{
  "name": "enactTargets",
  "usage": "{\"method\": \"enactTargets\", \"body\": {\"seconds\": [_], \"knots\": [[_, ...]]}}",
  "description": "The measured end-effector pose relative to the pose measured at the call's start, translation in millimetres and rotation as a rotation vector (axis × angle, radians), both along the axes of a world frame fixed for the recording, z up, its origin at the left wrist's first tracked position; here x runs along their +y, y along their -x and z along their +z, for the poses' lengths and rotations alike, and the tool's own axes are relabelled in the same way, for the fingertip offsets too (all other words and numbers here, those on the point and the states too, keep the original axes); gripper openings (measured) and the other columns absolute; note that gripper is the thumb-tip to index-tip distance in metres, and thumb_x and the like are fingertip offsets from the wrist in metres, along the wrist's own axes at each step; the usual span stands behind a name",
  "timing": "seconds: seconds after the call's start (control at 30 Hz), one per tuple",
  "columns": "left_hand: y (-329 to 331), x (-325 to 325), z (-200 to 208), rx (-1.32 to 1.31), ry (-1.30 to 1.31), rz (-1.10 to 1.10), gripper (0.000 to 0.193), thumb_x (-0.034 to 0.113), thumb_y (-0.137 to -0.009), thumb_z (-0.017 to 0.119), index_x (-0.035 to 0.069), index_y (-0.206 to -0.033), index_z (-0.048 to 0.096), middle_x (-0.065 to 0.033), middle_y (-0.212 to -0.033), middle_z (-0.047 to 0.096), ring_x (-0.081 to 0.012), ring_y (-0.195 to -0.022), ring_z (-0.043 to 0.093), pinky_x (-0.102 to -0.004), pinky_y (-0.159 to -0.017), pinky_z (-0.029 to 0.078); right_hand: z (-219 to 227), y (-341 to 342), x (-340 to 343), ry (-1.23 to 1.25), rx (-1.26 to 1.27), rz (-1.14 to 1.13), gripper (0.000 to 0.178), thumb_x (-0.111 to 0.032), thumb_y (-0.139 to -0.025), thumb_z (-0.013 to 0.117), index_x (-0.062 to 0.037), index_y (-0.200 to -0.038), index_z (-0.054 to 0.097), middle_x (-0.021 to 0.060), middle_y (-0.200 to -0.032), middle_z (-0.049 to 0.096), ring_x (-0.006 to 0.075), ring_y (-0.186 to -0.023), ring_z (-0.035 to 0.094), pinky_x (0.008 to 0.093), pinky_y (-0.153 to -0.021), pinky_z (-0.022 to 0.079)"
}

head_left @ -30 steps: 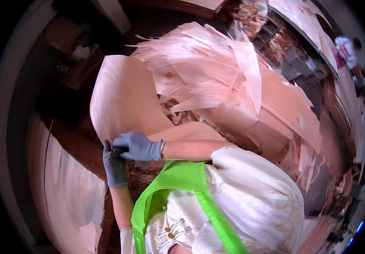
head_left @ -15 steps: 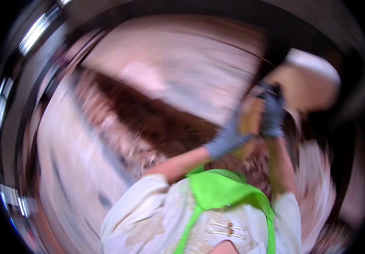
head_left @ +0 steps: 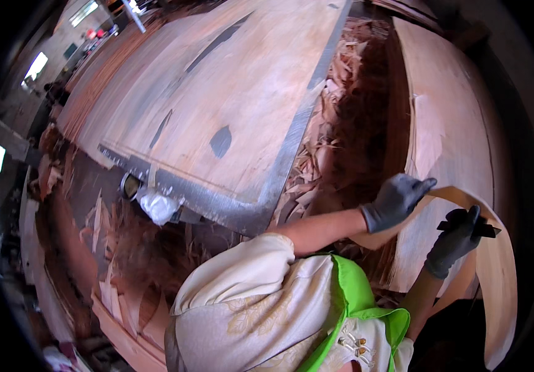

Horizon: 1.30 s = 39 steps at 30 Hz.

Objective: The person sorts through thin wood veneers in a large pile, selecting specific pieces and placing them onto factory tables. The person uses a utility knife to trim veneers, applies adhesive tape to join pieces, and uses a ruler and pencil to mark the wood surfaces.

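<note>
A long, thin strip of pale wood veneer (head_left: 501, 273) curls in an arc beside the stack at the right. My left hand (head_left: 396, 201), in a grey glove, is closed at the strip's left part, with fingertips at its upper edge. Just right of it, my right hand (head_left: 454, 243), also gloved, is closed around a small black tool (head_left: 465, 223) with a flat, dark, blade-like end. That tool lies against the curled veneer. My right palm is hidden, so I cannot tell whether it also grips the strip.
A stack of veneer sheets (head_left: 450, 118) stands at the right. At left is a large, metal-edged table (head_left: 273, 192) bearing a broad veneer sheet (head_left: 242, 105). Veneer scraps (head_left: 316, 149) fill the gap between. A white plastic bag (head_left: 158, 206) hangs at the table's near corner.
The view has swung round and sharpened, bringing the metal-edged table into sight. My hands, close together before, are farther apart, and the veneer now arcs out past my right hand.
</note>
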<state>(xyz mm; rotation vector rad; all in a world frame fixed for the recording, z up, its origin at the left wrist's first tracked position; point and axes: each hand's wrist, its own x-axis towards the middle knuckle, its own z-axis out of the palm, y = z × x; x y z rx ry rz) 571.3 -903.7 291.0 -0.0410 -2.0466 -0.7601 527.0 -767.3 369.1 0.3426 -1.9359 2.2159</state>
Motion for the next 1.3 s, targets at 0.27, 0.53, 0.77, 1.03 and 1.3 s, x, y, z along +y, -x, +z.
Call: {"method": "enactTargets", "body": {"seconds": [0.27, 0.53, 0.77, 1.03, 1.3], "knots": [[31, -159, 88, -0.464, -0.232, -0.004, 0.027, 0.015, -0.085, 0.055, -0.002, -0.105, 0.061, -0.0159, -0.094, 0.066, -0.0185, -0.087, 0.062, -0.0312, -0.078, 0.047, -25, 137, 1, -0.236, 0.338, -0.165, 0.046, 0.005, -0.083, 0.057, -0.0007, -0.126, 0.041, 0.0096, -0.112, 0.058, 0.0038, -0.051, 0.037, 0.0160, -0.052, 0.034], [-52, -265, 146, -0.713, -0.462, 0.278, 0.027, 0.012, -0.083, 0.057, -0.005, -0.102, 0.059, -0.0086, -0.087, 0.062, -0.0121, -0.083, 0.055, -0.0276, -0.076, 0.044, -26, 275, -110, -0.268, 0.692, -0.144, 0.077, 0.003, -0.068, 0.075, -0.0089, -0.135, 0.037, 0.0100, -0.139, 0.032, 0.0143, -0.106, 0.049, 0.0207, -0.079, 0.044], [-195, -336, 117, -0.754, -0.719, 0.535, 0.026, 0.011, -0.083, 0.057, -0.007, -0.102, 0.060, -0.0025, -0.088, 0.060, -0.0095, -0.083, 0.052, -0.0262, -0.075, 0.043, -50, 271, -311, -0.443, 0.858, 0.298, 0.065, -0.013, -0.073, 0.072, -0.0061, -0.130, 0.041, 0.0204, -0.138, 0.035, 0.0346, -0.123, 0.042, 0.0367, -0.096, 0.041], [-295, -382, -6, -0.548, -0.987, 0.833, 0.035, 0.017, -0.085, 0.060, -0.006, -0.110, 0.059, -0.0037, -0.099, 0.062, -0.0109, -0.090, 0.053, -0.0245, -0.082, 0.041, -120, 218, -521, -0.337, 0.930, 0.819, 0.051, -0.014, -0.075, 0.071, -0.0066, -0.121, 0.050, 0.0183, -0.120, 0.052, 0.0310, -0.110, 0.054, 0.0348, -0.084, 0.048], [-332, -374, -89, -0.459, -0.984, 1.266, 0.041, 0.022, -0.083, 0.062, -0.006, -0.114, 0.057, -0.0079, -0.105, 0.063, -0.0142, -0.094, 0.054, -0.0265, -0.087, 0.040, -265, 102, -544, -0.684, 0.657, 1.696, 0.051, -0.034, -0.075, 0.072, -0.0040, -0.113, 0.056, 0.0159, -0.107, 0.062, 0.0298, -0.096, 0.061, 0.0367, -0.081, 0.048]]}}
